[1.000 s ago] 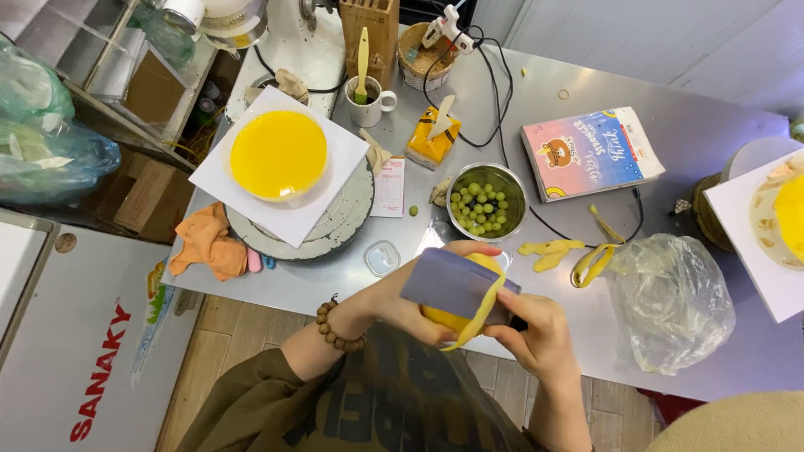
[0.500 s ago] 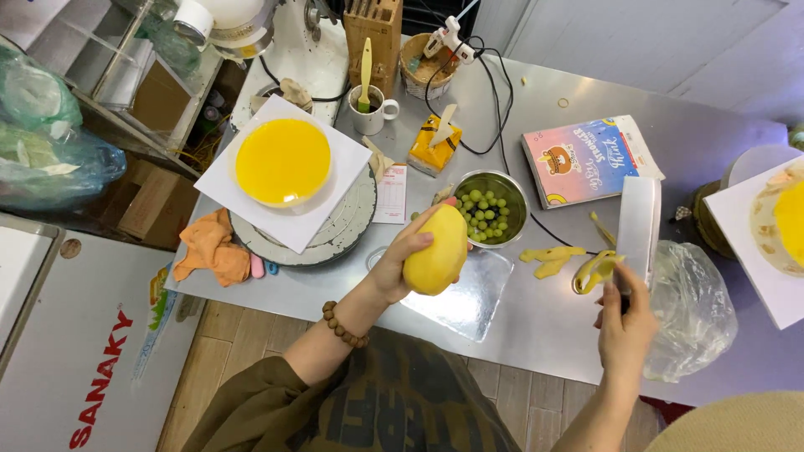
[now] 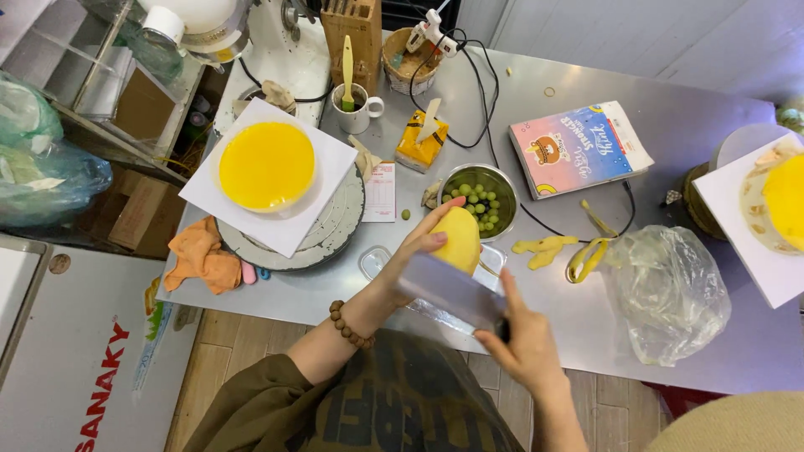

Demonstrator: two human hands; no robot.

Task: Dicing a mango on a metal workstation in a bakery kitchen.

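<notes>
Bright, even daylight fills the scene. The steel counter (image 3: 670,109) shows soft glare toward its far edge. Shadows are faint; the frame's edges bend slightly.

The peeled mango (image 3: 459,239) is deep yellow, like the glazed cake (image 3: 266,165) on its white square board (image 3: 327,167); the cleaver blade (image 3: 452,293) looks dull grey, the grapes (image 3: 479,203) pale green, the cloth (image 3: 199,256) orange, the bead bracelet (image 3: 347,325) brown

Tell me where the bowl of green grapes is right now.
In the head view, the steel bowl of green grapes sits mid-table, just behind the peeled mango in the left hand, beside the orange carton.
</notes>
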